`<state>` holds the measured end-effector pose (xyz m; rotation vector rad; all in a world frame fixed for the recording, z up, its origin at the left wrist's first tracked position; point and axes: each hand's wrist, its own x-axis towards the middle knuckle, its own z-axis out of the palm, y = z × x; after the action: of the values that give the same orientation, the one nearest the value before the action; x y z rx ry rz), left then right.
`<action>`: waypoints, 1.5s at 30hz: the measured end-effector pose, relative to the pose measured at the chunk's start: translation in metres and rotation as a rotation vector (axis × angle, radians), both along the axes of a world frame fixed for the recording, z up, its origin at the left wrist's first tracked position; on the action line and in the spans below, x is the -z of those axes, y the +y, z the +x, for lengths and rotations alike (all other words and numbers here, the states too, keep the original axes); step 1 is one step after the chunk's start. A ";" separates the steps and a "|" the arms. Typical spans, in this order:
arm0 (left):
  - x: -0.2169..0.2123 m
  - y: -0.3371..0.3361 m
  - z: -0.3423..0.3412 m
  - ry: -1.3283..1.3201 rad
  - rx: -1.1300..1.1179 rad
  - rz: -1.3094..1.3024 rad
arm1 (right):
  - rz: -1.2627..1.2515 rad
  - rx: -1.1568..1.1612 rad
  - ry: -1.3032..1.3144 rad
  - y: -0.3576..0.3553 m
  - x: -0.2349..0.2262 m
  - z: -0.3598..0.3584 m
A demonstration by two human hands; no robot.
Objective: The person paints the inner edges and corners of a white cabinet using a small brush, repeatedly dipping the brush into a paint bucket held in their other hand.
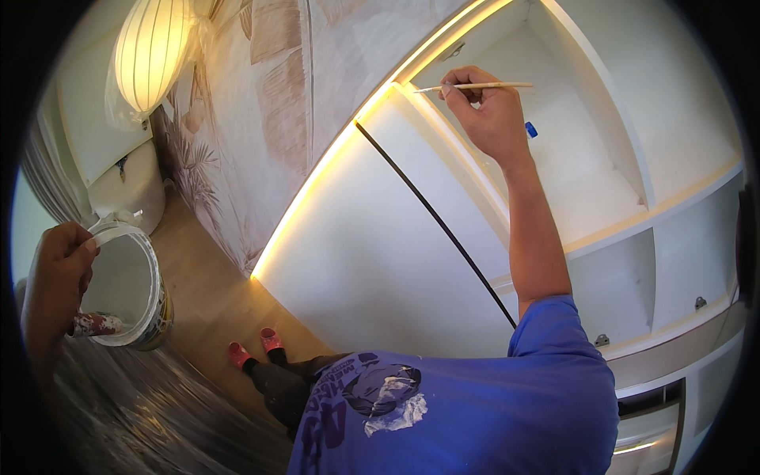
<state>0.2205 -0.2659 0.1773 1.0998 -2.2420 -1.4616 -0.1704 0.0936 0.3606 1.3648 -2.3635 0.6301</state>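
Note:
My right hand (492, 119) is raised to the white cabinet, its fingers closed around a thin paintbrush (511, 85) with a pale wooden handle. The brush lies almost level, its tip pointing left, close to the lit corner of the cabinet frame (413, 93). At the far left, my left hand (65, 257) grips the upper edge of a white paint bucket (150, 273). Whitish smears coat the bucket's rim. A red, paint-spattered handle-like piece (96, 324) shows at the rim below that hand; what it belongs to is hidden.
Open cabinet shelves (609, 245) stand at the right, with a small blue object (531, 129) inside. A glowing light strip (317, 186) runs along the patterned wall (269, 103). Plastic sheeting (158, 396) lies at lower left. A wrapped lit lamp (152, 55) hangs upper left.

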 end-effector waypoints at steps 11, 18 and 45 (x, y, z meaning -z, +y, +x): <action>0.002 -0.001 0.008 -0.017 0.015 -0.100 | 0.093 -0.091 0.051 -0.034 -0.001 -0.002; -0.005 0.003 0.005 -0.107 0.038 -0.134 | 0.161 -0.064 0.081 -0.037 0.000 -0.007; -0.009 -0.003 -0.001 -0.220 0.139 -0.199 | 0.340 -0.051 0.150 -0.044 0.000 -0.003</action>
<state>0.2200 -0.2691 0.1859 1.1074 -2.5974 -1.1806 -0.1738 0.0491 0.3603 1.5524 -2.3945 0.1317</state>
